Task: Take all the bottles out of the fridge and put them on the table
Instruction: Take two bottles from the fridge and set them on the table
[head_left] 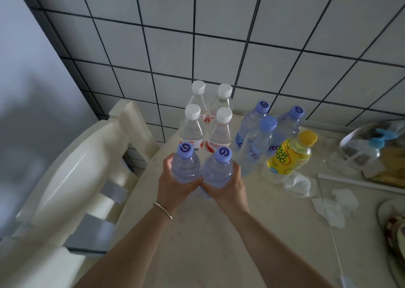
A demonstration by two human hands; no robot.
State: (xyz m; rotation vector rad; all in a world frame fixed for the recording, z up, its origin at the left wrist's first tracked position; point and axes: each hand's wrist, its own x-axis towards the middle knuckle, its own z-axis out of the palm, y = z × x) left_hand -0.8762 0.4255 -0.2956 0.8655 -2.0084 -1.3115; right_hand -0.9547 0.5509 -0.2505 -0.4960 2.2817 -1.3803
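My left hand grips a clear water bottle with a purple cap. My right hand grips a second purple-capped bottle right beside it, the two bottles touching. Both are upright, low over the beige table. Just behind them stand several clear bottles with white caps and red labels. To the right stand three more purple-capped bottles and a yellow-capped, yellow-labelled bottle. The fridge is not in view.
A cream chair back stands against the table's left edge. A white tiled wall backs the table. At right lie a clear plastic bag, crumpled tissue, a thin rod and a dish.
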